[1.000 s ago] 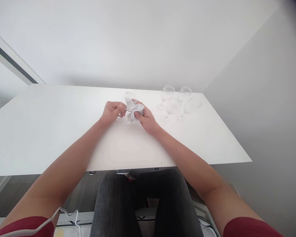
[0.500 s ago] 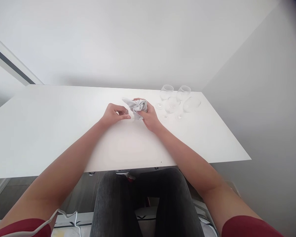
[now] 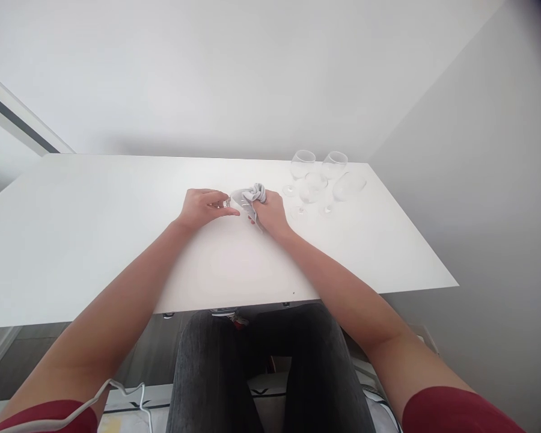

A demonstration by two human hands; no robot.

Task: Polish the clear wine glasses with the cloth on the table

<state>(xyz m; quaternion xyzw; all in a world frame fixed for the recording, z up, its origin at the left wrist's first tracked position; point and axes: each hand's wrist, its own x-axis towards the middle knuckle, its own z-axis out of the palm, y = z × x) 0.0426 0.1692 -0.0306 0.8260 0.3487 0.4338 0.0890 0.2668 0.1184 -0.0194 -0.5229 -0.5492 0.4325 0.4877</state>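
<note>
My left hand (image 3: 202, 208) has its fingers curled around a small clear glass piece (image 3: 226, 203), of which only a bit shows between fingertips and thumb. Whether it is a whole drinking glass cannot be made out. To its right, my right hand (image 3: 273, 213) grips a bunched white-grey cloth (image 3: 255, 193). Part of the cloth extends left toward the glass piece, and a fold hangs below the fingers. Both hands are just over the white table (image 3: 234, 264).
Several clear stemmed wine glasses stand close together right of my right hand, including a back left one (image 3: 303, 165), a back right one (image 3: 335, 163) and a front right one (image 3: 349, 186). A wall (image 3: 216, 72) rises behind the table. A white cable (image 3: 117, 385) crosses my left arm.
My right hand has rolled over, its back now more upward, and the cloth has bunched and turned with it. My left hand has shifted slightly left, showing more of the clear glass.
</note>
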